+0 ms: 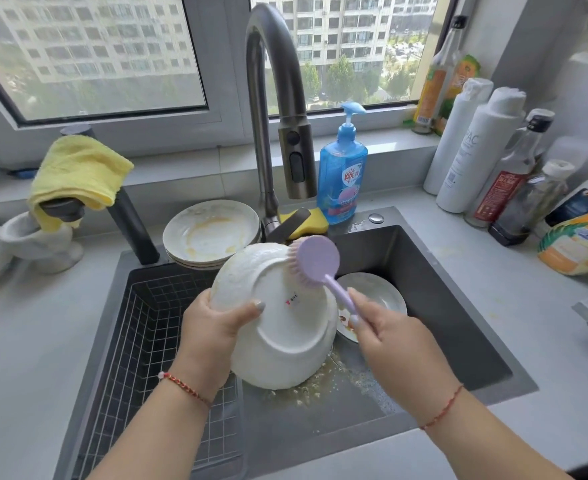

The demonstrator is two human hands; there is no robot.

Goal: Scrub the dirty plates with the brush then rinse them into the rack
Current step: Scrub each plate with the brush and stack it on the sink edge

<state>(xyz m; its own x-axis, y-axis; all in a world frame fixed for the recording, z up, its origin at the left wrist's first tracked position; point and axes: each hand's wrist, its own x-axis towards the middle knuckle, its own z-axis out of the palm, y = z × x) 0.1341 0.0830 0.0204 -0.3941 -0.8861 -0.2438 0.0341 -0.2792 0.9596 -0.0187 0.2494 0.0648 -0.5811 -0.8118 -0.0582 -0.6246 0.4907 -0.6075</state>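
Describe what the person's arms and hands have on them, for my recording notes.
Both forearms are bare, with no sleeves or gloves showing. The left wrist wears a red braided cord bracelet with a small pale bead. The right wrist wears a thinner red cord. The left hand's thumbnail looks painted a pale grey.

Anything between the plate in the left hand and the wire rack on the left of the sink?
Nothing visible. The plate is held by the left hand just right of the rack, whose visible mesh holds nothing. The stack of dirty plates sits behind the rack, off the path.
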